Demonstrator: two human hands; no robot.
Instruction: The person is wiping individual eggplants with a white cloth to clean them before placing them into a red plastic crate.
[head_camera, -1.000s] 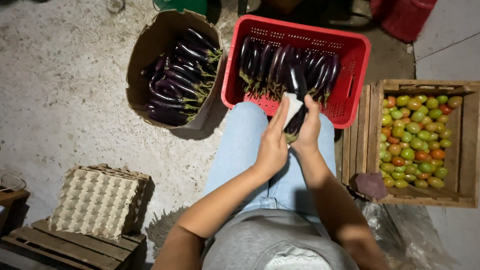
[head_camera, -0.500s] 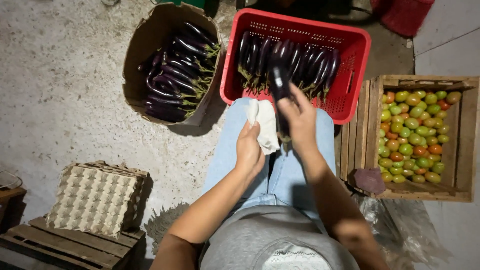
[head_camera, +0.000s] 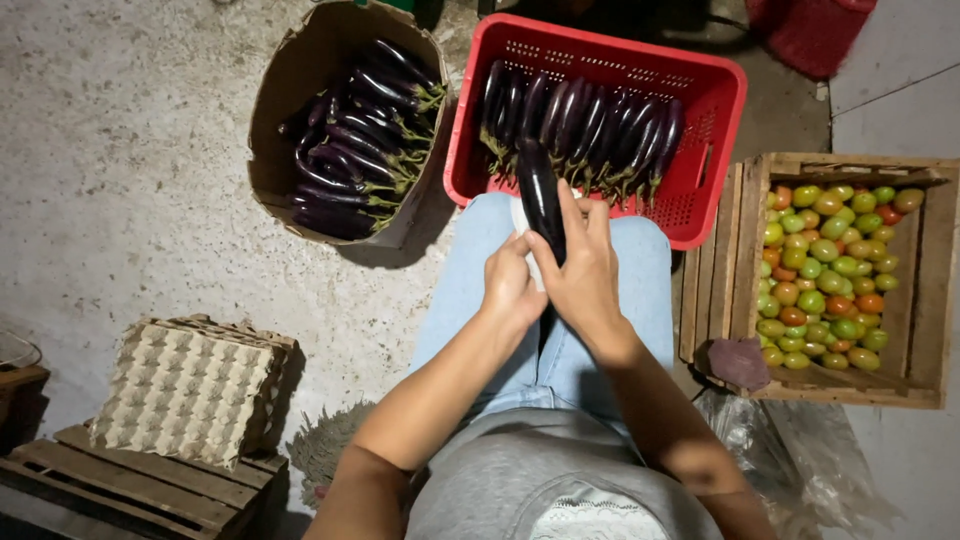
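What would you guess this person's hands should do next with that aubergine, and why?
Probably lay the aubergine in the red crate. The right hand holds it upright above the lap, the left hand presses a white cloth against it, and the crate just ahead already holds a neat row, unlike the jumbled cardboard box.

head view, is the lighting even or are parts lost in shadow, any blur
Head view: light falls brightest on the concrete floor at left and the tomatoes; the lower left corner by the egg trays and the top edge are dark. The eggplant, held in both hands, shows a soft sheen. The frame is sharp, with no clear motion blur.
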